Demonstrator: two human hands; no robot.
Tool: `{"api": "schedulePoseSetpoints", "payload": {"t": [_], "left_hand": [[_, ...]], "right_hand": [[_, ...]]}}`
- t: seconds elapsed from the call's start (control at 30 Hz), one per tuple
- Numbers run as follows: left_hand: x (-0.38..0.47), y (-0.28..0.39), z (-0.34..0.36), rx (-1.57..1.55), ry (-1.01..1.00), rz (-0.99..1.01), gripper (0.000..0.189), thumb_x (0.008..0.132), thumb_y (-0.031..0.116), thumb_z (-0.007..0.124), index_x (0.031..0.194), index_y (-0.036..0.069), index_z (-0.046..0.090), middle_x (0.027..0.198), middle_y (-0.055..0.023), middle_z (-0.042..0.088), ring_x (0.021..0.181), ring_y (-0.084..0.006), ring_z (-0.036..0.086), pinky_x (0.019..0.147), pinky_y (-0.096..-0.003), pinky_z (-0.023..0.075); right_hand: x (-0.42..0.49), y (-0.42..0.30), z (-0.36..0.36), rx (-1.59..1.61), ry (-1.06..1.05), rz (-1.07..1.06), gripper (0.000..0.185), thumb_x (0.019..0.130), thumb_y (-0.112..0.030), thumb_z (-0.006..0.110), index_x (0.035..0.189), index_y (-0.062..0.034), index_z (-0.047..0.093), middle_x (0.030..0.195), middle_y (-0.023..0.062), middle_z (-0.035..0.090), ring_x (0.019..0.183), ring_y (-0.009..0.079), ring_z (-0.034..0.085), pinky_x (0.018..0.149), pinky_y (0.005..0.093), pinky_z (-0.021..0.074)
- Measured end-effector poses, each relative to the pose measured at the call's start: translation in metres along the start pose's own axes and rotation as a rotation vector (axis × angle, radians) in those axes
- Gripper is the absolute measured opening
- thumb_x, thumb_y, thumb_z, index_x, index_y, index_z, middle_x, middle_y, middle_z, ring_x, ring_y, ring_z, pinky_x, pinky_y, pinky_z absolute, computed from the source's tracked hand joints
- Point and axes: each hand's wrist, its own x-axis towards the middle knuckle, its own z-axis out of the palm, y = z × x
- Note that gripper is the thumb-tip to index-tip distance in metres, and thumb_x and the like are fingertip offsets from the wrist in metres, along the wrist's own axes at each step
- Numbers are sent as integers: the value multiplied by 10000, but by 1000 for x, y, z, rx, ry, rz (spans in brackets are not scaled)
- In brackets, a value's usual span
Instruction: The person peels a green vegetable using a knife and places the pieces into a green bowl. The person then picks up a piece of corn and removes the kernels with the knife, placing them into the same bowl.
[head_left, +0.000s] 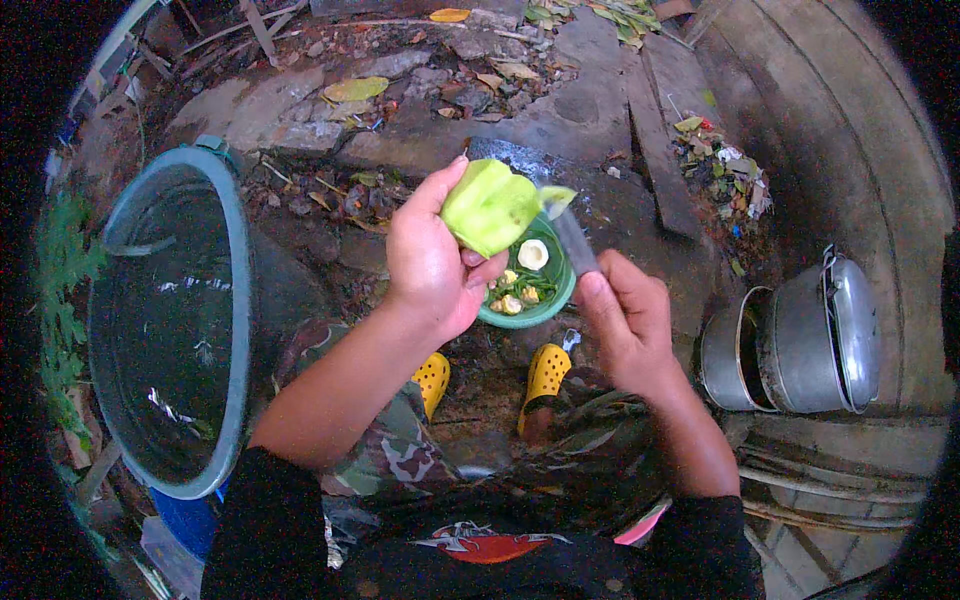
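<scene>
My left hand (431, 255) holds up a pale green, ridged vegetable (491, 206), with smooth, peeled-looking flesh. A knife (576, 240) with a grey blade is gripped in my right hand (630, 315), its tip pointing up and to the left. On the blade near the vegetable's right side is a small green piece (557, 199), slightly blurred. Below both hands a green plastic bowl (536, 321) stands on the ground; it contains green strips, several pale yellowish pieces and a round white piece (533, 255).
A large round tub (240, 300) with dark water stands at the left. Two metal pots (802, 352), one lidded, are at the right beside boards. Litter and leaves (731, 176) lie farther up. Yellow clogs (549, 367) are on my feet below the bowl.
</scene>
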Motion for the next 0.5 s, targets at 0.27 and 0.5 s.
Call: {"api": "schedulePoseSetpoints", "payload": {"t": [0.27,0.5], "left_hand": [[-12,-22,22,121,193,-9,210,1046,370,506,967,187,573,690,36,546,433,-71,379,372,-259,226],[-13,-30,17,156,144,27,237,1041,401,507,1003,182,587,752,30,590,490,-72,499,365,-240,285]], "right_hand": [[4,-10,4,-255,111,-150,129,1011,-133,606,938,-28,595,692,168,597,596,344,650,558,430,490],[7,-13,9,-321,168,-156,118,1008,-145,615,947,-47,588,701,185,604,611,381,659,549,465,494]]}}
